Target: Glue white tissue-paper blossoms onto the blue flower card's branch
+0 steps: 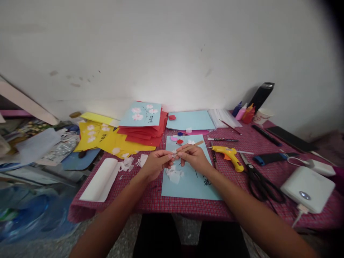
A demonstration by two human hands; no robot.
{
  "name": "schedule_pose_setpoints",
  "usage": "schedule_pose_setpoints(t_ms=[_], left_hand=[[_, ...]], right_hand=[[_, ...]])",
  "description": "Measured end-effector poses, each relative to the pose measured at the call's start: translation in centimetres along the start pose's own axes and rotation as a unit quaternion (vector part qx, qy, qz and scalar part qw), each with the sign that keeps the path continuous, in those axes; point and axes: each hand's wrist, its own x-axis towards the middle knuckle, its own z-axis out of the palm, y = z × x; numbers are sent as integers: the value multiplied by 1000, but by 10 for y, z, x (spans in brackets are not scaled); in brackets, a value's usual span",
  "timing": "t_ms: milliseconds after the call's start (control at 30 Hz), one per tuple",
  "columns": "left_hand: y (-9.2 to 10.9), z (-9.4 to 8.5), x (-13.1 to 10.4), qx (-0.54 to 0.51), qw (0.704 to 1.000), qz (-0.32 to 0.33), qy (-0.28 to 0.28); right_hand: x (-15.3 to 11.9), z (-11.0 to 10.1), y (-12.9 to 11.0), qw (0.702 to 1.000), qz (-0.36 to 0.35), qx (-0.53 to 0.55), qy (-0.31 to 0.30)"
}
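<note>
Head view: two hands (158, 163) meet over a blue sheet, white scrap (174, 154) at the fingertips

The left hand pinches the small scrap between thumb and forefinger. The right hand (195, 158) comes up close to it, its fingers drawn in narrow around a wooden stick (199, 143) whose rounded end points up and to the right. The scrap sits between the two hands, above the blue sheet (185, 190); its exact shape is too small to tell.

On the sheet, just below the fingers, lies a clump of white paper (174, 175). Black writing (207, 181) shows partly from behind the right forearm. Near the sheet's top edge are small pink (173, 138), red (180, 142) and dark blue (180, 134) pieces.

To the left, torn bits (127, 164) lie beside a folded white paper (100, 179). Behind them are yellow sheets (131, 144) and a red stack (142, 138), with a flowered blue card (142, 120) on top. A second blue sheet (193, 120) lies near the wall.

To the right are a pen (223, 139), a yellow glue gun (225, 152), scissors (258, 179) and a white box (307, 188) with a cable. Farther back, small bottles (249, 114) stand by a paper cup (262, 116) and a black flask (261, 96), which leans in view. A checked red cloth (150, 204) covers the table.
</note>
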Motion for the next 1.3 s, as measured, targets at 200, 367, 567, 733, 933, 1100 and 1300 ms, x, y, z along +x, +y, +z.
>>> schedule_pose_setpoints(t_ms=[200, 367, 567, 733, 933, 1100, 1300], left_hand=[[6, 2, -19, -50, 998, -47, 1], [-4, -7, -32, 75, 996, -8, 41], [-34, -13, -58, 529, 800, 281, -15], [-44, -16, -75, 598, 708, 375, -27], [-12, -67, -60, 623, 732, 263, 79], [4, -93, -41, 663, 723, 180, 75], [7, -89, -35, 688, 708, 157, 28]], right_hand=[[-3, 0, -1, 999, -28, 8, -36], [-1, -7, -5, 998, -31, 56, -11], [2, -16, 2, 995, -36, 87, 20], [1, -15, 4, 998, -24, 61, 19], [0, -12, -3, 999, -14, 36, 22], [0, -12, -3, 999, -12, 16, 26], [1, -14, 3, 1000, -5, 5, 31]])
